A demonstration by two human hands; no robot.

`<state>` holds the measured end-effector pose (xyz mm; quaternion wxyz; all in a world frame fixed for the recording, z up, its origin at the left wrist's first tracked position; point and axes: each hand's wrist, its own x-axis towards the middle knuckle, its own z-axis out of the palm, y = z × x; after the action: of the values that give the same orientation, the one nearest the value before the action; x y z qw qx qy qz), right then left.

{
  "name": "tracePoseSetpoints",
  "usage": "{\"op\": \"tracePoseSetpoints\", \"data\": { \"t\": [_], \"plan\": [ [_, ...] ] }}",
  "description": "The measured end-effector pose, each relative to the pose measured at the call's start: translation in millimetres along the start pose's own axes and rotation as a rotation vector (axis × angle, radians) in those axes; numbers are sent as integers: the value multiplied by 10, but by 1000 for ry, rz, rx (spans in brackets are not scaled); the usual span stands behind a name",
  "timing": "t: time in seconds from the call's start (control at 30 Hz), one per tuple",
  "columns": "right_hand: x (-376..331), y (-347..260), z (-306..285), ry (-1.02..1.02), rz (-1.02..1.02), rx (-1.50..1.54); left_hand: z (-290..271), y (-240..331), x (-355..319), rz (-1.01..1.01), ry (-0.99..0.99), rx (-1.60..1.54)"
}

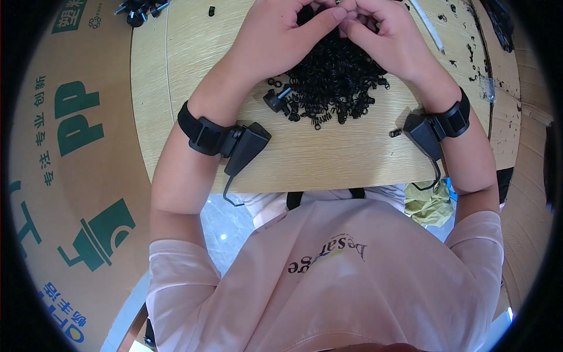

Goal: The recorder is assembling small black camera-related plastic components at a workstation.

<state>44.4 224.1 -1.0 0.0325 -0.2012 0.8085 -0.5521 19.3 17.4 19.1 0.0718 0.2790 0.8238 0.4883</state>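
- Nearest us, a pale shirt (pixel 352 281) meets the near edge of the surface (pixel 328 161), with a yellow-green cloth (pixel 431 205) below it on the right.
- Each wrist wears a black strap with a wedge-shaped unit, the left unit (pixel 249 146) and the right unit (pixel 422 135). A small black piece (pixel 395 133) lies just beside the right one.
- Farther in, a black knob (pixel 273 101) with a metal stud lies tilted at the left edge of the coils (pixel 334 88), which are heaped mid-surface, partly under the hands.
- Beyond, the left hand (pixel 287 35) and right hand (pixel 393 41) meet over the far part of the heap. Their fingers are drawn narrow, tip to tip; we cannot tell what, if anything, they pinch.
- We judge the step in hand to be fine two-handed work on a small part, probably a coil; the next move seems to call for a light, steady pinch, with the two hands kept aligned.
- Farthest, we see more knobs (pixel 139 12) at left and a white pen (pixel 428 26) at right.
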Motion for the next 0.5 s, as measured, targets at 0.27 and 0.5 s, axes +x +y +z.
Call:
{"op": "tracePoseSetpoints", "data": {
  "t": [0.27,0.5],
  "plan": [
    [-11,-126,7,45,24,-91,-5,-62,11,28,-6,-9],
    [0,-113,12,110,-29,-173,17,-60,8,40,7,9]
  ]
}}
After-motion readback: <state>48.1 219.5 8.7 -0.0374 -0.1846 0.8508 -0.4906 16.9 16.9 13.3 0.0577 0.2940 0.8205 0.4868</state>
